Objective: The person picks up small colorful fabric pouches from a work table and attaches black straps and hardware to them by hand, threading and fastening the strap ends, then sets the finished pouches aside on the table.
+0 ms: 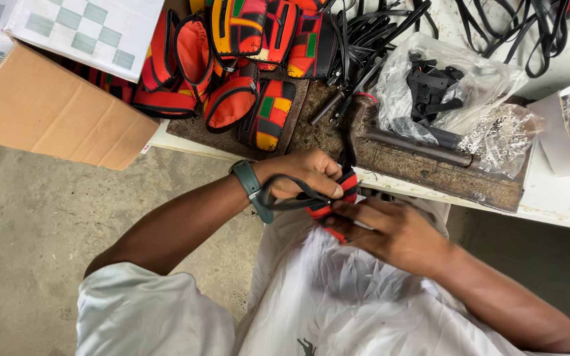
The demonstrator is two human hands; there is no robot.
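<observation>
Red-and-black pouch (335,200) between both hands, black strap (291,200) attached.

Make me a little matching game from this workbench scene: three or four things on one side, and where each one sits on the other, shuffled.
Things:
1. cardboard box
2. clear plastic bag
3. small red pouch
4. green watch

Places:
A. on the left wrist
B. between both hands
C. far left, beside the table
D. on the table, right of the pouch pile

Pairs: 1-C, 2-D, 3-B, 4-A
</observation>
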